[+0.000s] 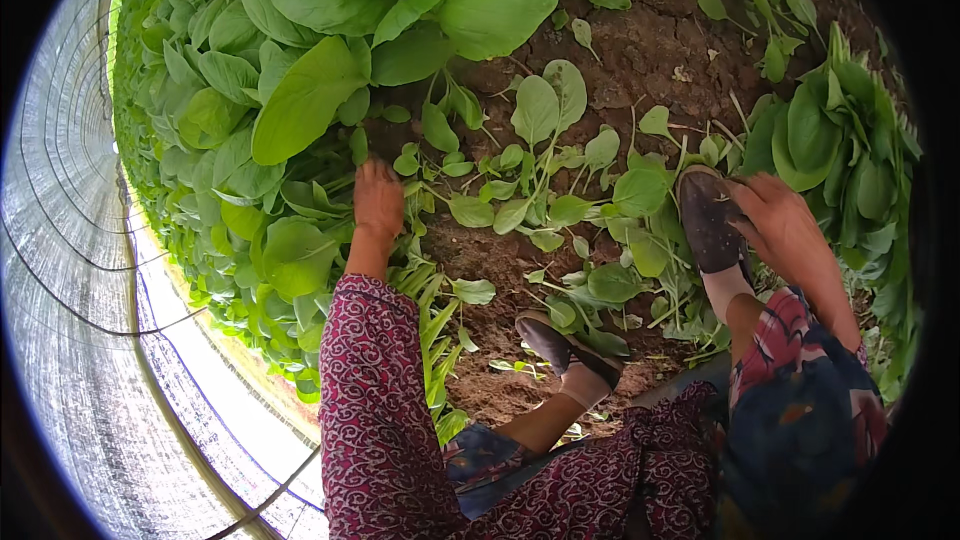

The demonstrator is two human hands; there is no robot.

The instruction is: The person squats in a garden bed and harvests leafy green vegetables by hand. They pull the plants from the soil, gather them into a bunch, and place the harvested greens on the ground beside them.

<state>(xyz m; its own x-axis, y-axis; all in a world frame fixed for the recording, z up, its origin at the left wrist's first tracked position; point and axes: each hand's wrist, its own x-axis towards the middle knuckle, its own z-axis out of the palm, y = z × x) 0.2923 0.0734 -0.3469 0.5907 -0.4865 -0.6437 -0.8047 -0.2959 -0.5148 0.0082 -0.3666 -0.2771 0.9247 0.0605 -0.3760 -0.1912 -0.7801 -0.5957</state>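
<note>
My left hand point(379, 199) reaches down to the base of the standing leafy green plants point(300, 255), its fingers curled in among the stems. Leaves and shade hide the fingertips, so whether they grip a stem is unclear. On the other side, my right hand point(780, 217) is slightly blurred beside the dark shoe point(709, 221) on my right foot. Its fingers are apart and point towards the shoe, with nothing visible in them. A pile of cut leafy greens point(817, 131) lies just beyond that hand, stacked with the leaves overlapping.
Loose small leaves and seedlings point(536, 180) are scattered over brown soil point(630, 67) between my hands. My other shoe point(551, 341) rests on the soil nearer to me. A translucent tunnel cover point(67, 255) with thin hoops curves along the left.
</note>
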